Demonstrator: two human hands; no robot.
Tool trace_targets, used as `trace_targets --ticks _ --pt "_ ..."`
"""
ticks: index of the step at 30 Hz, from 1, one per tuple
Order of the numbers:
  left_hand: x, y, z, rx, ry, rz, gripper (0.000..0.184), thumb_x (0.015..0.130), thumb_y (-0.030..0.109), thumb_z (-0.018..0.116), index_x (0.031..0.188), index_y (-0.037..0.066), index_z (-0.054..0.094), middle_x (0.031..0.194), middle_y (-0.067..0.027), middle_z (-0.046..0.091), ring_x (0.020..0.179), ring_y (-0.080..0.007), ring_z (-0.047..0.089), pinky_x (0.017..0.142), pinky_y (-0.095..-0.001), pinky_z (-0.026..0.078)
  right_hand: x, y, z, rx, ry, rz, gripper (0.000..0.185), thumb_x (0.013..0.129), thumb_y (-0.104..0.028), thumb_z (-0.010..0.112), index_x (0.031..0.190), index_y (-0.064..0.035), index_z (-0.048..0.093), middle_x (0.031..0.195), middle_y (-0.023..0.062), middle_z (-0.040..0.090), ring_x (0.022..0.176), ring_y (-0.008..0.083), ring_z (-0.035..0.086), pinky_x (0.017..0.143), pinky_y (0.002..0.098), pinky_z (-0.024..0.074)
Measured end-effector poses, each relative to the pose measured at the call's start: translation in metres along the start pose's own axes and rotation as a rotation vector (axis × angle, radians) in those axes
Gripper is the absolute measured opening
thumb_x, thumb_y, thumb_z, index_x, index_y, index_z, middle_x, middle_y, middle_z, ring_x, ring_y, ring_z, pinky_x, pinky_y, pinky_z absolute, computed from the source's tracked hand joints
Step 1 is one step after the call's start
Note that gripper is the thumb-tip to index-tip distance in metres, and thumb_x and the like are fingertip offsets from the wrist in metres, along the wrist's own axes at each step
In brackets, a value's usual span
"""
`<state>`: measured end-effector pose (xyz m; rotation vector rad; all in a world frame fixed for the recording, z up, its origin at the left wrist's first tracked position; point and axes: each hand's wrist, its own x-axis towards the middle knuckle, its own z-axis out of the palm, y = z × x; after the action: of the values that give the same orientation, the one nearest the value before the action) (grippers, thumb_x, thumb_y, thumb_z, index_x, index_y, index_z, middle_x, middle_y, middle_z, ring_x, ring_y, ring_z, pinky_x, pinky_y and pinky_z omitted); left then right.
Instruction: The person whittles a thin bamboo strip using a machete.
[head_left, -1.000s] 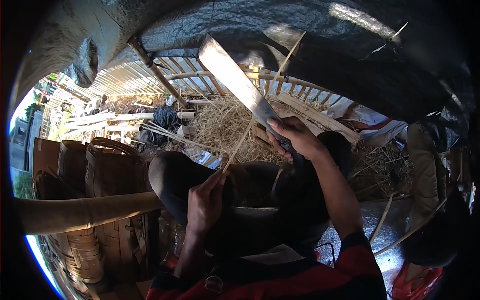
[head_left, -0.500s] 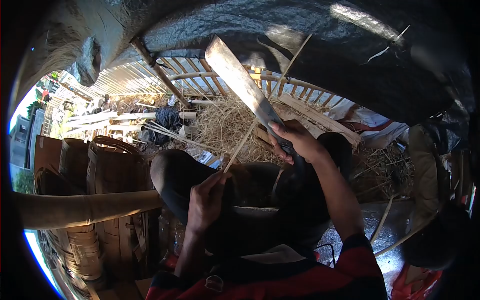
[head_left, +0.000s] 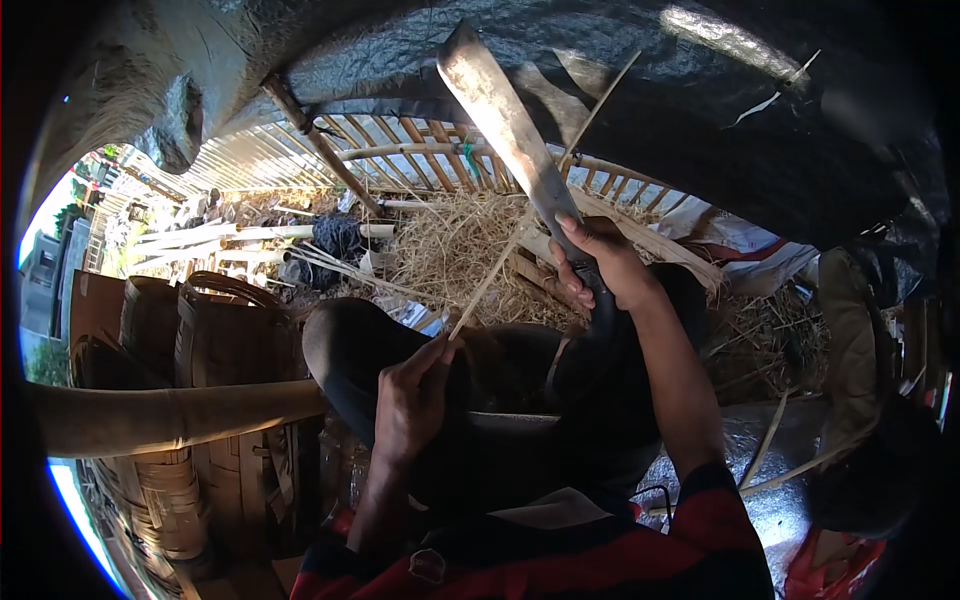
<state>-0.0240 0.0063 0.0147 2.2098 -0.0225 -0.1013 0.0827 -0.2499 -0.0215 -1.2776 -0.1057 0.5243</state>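
My right hand (head_left: 600,265) is closed round the dark handle of a machete (head_left: 505,125), whose broad blade points up and to the left. Light glares off the blade's upper half. Pinched in my left hand (head_left: 412,395) is the lower end of a thin bamboo strip (head_left: 488,285). The strip slants up to the right, passes behind the blade and shows again beyond it, near the dark sheet. Whether the blade touches the strip I cannot tell. Both hands are above my bent legs (head_left: 355,350).
A heap of shavings (head_left: 450,250) lies in front of my legs. At the left a thick bamboo pole (head_left: 180,415) crosses woven baskets (head_left: 230,335). A slatted bamboo fence (head_left: 400,160) stands behind, under a dark plastic sheet (head_left: 800,150). Split bamboo planks (head_left: 650,240) lie beyond my right hand.
My right hand has moved the machete up and to the right. The strip's far end has shifted slightly up and right, while my left hand stays nearly in place.
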Motion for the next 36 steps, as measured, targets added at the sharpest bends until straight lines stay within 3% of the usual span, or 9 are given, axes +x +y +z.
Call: trace_targets --ticks 6,14,19,22,26,28,30,34,36 --pt "0.002 -0.006 0.000 -0.008 0.009 0.076 0.018 0.092 0.007 0.058 0.107 0.000 0.065 0.078 -0.0192 0.066 0.067 -0.0213 0.069 0.060 -0.0279 0.048 0.001 0.005 0.000 -0.020 -0.035 -0.035 0.049 0.097 -0.047 0.047 0.077 -0.0031 0.054 0.050 0.0052 0.047 0.036 0.0100 0.042 0.034 0.0238 0.0331" --pt "0.003 -0.002 0.000 -0.006 -0.042 0.008 0.018 0.093 0.007 0.058 0.107 -0.001 0.066 0.072 -0.0164 0.063 0.058 -0.0061 0.054 0.054 -0.0257 0.043 0.001 0.003 0.001 -0.006 -0.042 0.010 0.050 0.095 -0.049 0.050 0.075 -0.0029 0.054 0.049 0.0056 0.048 0.035 0.0105 0.042 0.034 0.0249 0.0343" --pt "0.001 -0.004 0.000 -0.050 -0.012 0.050 0.016 0.093 0.007 0.058 0.105 0.000 0.066 0.068 -0.0151 0.060 0.055 -0.0070 0.051 0.052 -0.0259 0.042 -0.003 0.005 0.006 0.008 -0.124 0.009 0.050 0.096 -0.047 0.050 0.074 -0.0022 0.055 0.049 0.0046 0.048 0.035 0.0110 0.043 0.034 0.0237 0.0348" --pt "0.004 -0.003 0.002 -0.038 -0.025 0.039 0.015 0.093 0.007 0.058 0.104 0.000 0.066 0.067 -0.0148 0.060 0.054 -0.0088 0.051 0.052 -0.0261 0.042 -0.002 0.004 0.005 -0.035 -0.008 0.036 0.049 0.096 -0.047 0.050 0.075 -0.0025 0.055 0.051 0.0052 0.049 0.035 0.0112 0.043 0.034 0.0242 0.0346" --pt "0.001 -0.001 0.001 -0.033 -0.028 0.030 0.015 0.093 0.007 0.057 0.103 0.000 0.066 0.067 -0.0149 0.060 0.053 -0.0108 0.053 0.053 -0.0264 0.042 0.002 0.008 0.002 0.249 -0.068 0.006 0.049 0.097 -0.047 0.048 0.075 -0.0031 0.054 0.050 0.0055 0.048 0.036 0.0113 0.043 0.033 0.0252 0.0345" --pt "0.001 -0.008 0.004 -0.060 -0.006 0.085 0.015 0.093 0.007 0.057 0.104 0.000 0.066 0.067 -0.0153 0.060 0.053 -0.0105 0.052 0.052 -0.0266 0.042 -0.002 0.008 0.008 -0.030 -0.152 0.046 0.048 0.097 -0.047 0.048 0.075 -0.0037 0.054 0.049 0.0048 0.047 0.036 0.0107 0.042 0.033 0.0251 0.0335" --pt "0.001 -0.011 0.005 -0.079 0.010 0.120 0.016 0.093 0.007 0.058 0.104 0.000 0.066 0.067 -0.0158 0.059 0.053 -0.0103 0.052 0.052 -0.0267 0.042 -0.003 0.010 0.006 -0.006 -0.150 0.040 0.048 0.097 -0.046 0.048 0.076 -0.0035 0.053 0.049 0.0046 0.046 0.035 0.0107 0.042 0.033 0.0247 0.0327" --pt "0.000 -0.009 0.002 -0.043 -0.028 0.006 0.016 0.093 0.009 0.057 0.104 0.001 0.066 0.067 -0.0155 0.060 0.053 -0.0095 0.051 0.053 -0.0267 0.042 0.001 0.010 0.005 0.268 -0.073 0.047 0.048 0.098 -0.044 0.047 0.076 -0.0021 0.054 0.050 0.0053 0.048 0.035 0.0115 0.042 0.033 0.0243 0.0329" --pt "0.002 -0.007 0.006 -0.049 -0.039 0.041 0.016 0.093 0.009 0.057 0.104 0.001 0.066 0.066 -0.0147 0.060 0.052 -0.0089 0.050 0.052 -0.0268 0.042 -0.002 0.012 0.011 0.011 -0.187 0.070 0.048 0.097 -0.046 0.047 0.076 -0.0029 0.053 0.050 0.0049 0.047 0.035 0.0110 0.042 0.033 0.0241 0.0331"
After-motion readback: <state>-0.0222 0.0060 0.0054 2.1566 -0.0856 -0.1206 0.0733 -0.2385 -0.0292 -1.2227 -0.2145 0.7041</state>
